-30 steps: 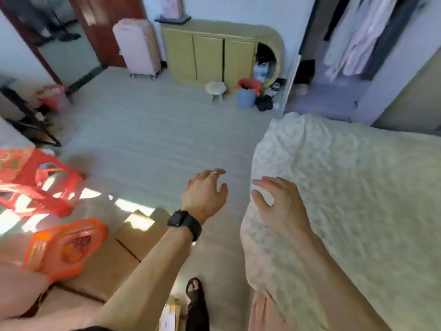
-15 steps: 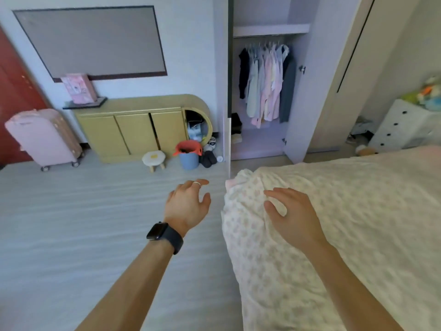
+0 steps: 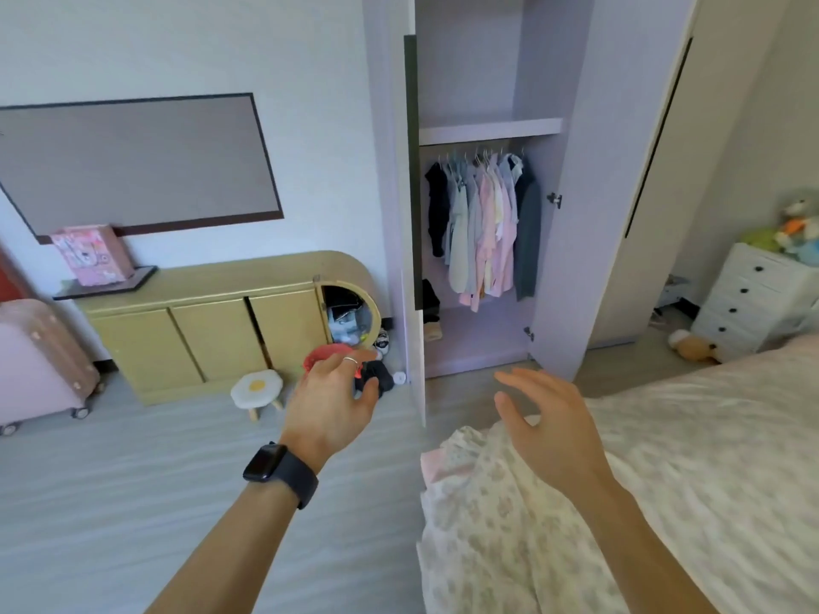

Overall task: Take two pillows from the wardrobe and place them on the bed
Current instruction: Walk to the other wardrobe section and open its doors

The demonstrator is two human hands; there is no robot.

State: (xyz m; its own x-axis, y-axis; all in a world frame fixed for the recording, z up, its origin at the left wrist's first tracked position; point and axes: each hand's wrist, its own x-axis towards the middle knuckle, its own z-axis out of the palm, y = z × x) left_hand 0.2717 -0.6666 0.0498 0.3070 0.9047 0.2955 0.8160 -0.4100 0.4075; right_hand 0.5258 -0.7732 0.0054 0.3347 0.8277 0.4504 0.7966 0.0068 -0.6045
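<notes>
Left hand [image 3: 330,405]: fingers spread, empty. Right hand [image 3: 547,421]: fingers spread, empty, over the floral bedcover [image 3: 509,516]. Wardrobe [image 3: 478,241]: open, well beyond the fingertips. Pillows: 0 visible; only hanging shirts [image 3: 483,223] and a bare shelf [image 3: 489,129].

Risk: pillows may lie in an unopened compartment, so the reach finds nothing.

Obstructions: open door [image 3: 414,347] ahead of the fingertips, stool [image 3: 257,387] left of the fingers.

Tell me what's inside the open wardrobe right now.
Inside the wardrobe, shirts hang from a rail under a bare shelf, with dark items low on the left. No pillows show; the closed section to the right hides its contents.
</notes>
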